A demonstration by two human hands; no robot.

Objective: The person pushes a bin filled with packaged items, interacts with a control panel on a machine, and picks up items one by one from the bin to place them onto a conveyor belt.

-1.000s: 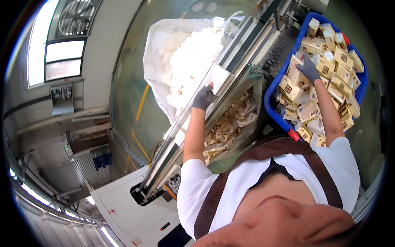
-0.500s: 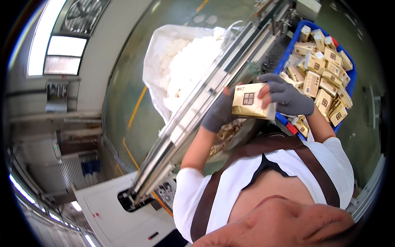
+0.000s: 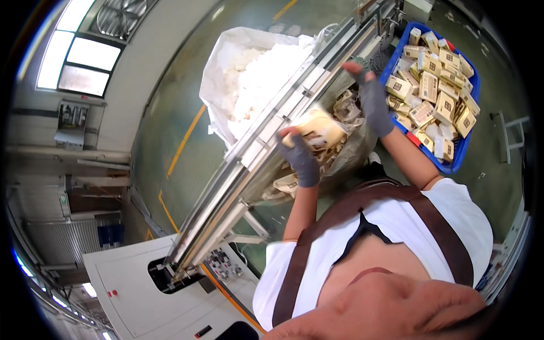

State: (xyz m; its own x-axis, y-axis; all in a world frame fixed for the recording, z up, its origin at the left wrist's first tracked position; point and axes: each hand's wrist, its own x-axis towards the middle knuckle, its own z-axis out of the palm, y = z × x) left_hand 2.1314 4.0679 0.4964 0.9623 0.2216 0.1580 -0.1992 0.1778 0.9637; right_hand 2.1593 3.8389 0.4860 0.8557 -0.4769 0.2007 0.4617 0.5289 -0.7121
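Two hands in grey gloves with bare fingertips are observed at a long, metal-railed conveyor (image 3: 258, 148). The left hand (image 3: 302, 158) grasps one cream-and-gold, printed soft package (image 3: 322, 128) at its near left side, fingers bent over the edge. This package is located over the inner side of the conveyor, above an open, translucent plastic bag (image 3: 364, 137); it is blurred, and whether it is full or an empty wrapper cannot be determined. The right hand (image 3: 369, 99) is released: thumb and forefinger extend apart toward the conveyor, with nothing visible in its grasp. Contact with the conveyor edge cannot be confirmed, and its remaining fingers are not clearly seen.

The translucent bag contains crumpled, cream-coloured wrappers (image 3: 286, 184). To the right stands a blue plastic crate (image 3: 475, 90) with red handles, filled with cream-and-gold, block-shaped packs (image 3: 429, 86) lying at mixed angles. Beyond the conveyor, a large white woven sack (image 3: 215, 71) stands open, heaped with bright white, soft material (image 3: 263, 85). At the lower left, a white machine cabinet (image 3: 133, 272) adjoins the conveyor's end.
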